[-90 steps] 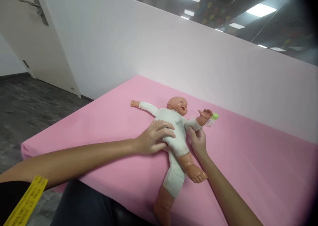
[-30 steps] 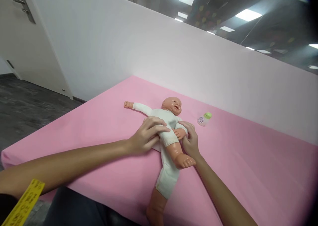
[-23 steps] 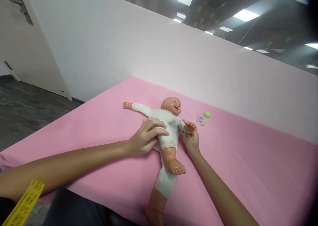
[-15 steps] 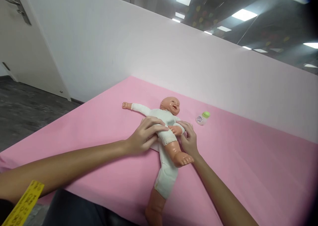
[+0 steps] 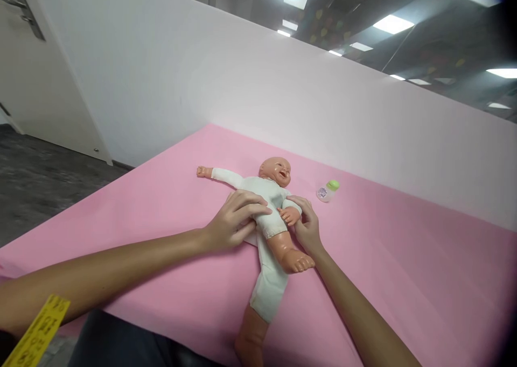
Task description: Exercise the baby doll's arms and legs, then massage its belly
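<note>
A baby doll (image 5: 264, 192) with a white cloth body and hard plastic head, hands and legs lies on its back on the pink-covered table (image 5: 161, 195). Its head points toward the wall, and one leg crosses over the other. My left hand (image 5: 238, 219) grips the doll at the hip and upper thigh, fingers on top and thumb below. On the other side, my right hand (image 5: 307, 224) curls round the doll's bent arm, with its fingertips partly hidden behind the sleeve.
A small clear bottle with a green cap (image 5: 328, 191) lies behind my right hand. Beyond the table rises a white wall (image 5: 258, 82) with dark glass above it. At the left are a door (image 5: 44, 71) and grey floor. A yellow tape (image 5: 40, 329) hangs at lower left.
The doll's bent forearm has shifted slightly right, away from its belly, toward my right hand. My left hand stays on the hip. The whole view has drifted a little.
</note>
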`<state>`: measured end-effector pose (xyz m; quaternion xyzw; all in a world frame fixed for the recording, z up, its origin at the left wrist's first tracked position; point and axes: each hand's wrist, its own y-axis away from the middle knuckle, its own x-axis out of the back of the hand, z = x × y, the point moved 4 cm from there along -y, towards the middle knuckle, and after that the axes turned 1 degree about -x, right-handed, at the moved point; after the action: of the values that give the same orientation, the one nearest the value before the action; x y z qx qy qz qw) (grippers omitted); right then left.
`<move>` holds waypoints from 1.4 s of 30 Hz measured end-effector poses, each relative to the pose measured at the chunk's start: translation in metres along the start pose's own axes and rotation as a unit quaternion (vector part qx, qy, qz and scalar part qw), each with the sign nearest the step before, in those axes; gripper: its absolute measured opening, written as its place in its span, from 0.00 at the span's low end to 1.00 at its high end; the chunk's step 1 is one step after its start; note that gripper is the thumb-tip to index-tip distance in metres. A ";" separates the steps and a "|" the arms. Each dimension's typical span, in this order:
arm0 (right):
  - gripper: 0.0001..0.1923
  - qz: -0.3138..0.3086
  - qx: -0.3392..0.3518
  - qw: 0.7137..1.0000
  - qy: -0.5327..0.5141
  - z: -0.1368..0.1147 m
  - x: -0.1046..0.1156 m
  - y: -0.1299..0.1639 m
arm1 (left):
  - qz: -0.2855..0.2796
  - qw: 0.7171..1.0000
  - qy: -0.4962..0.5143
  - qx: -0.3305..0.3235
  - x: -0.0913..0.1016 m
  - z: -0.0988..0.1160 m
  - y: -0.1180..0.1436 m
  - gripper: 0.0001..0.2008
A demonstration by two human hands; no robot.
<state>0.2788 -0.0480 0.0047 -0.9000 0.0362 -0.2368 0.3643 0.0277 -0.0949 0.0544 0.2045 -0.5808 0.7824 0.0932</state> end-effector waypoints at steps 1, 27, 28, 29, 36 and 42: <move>0.16 0.005 -0.009 1.000 -0.009 0.002 0.000 0.000 | 0.000 1.000 0.001 -0.002 0.000 0.000 0.000 0.19; 0.12 -0.012 0.048 0.999 -0.004 -0.004 -0.003 -0.015 | 0.009 0.999 -0.041 -0.013 0.004 -0.016 -0.004 0.17; 0.12 -0.005 0.041 0.999 -0.014 -0.003 -0.003 -0.014 | 0.010 0.999 -0.043 -0.013 0.004 -0.015 -0.005 0.17; 0.12 0.005 0.027 0.999 -0.026 0.000 -0.003 -0.014 | 0.010 0.999 -0.044 -0.014 0.004 -0.014 -0.005 0.16; 0.18 0.020 -0.036 0.998 -0.048 0.006 -0.005 -0.011 | -0.001 1.000 -0.023 -0.013 0.004 -0.009 -0.003 0.16; 0.12 0.005 -0.003 0.999 -0.045 0.000 -0.004 -0.009 | -0.002 1.000 -0.022 -0.006 0.003 -0.008 -0.003 0.19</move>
<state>0.2745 -0.0405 0.0098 -0.9108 0.0245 -0.1940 0.3636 0.0246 -0.0872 0.0562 0.2228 -0.5873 0.7736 0.0833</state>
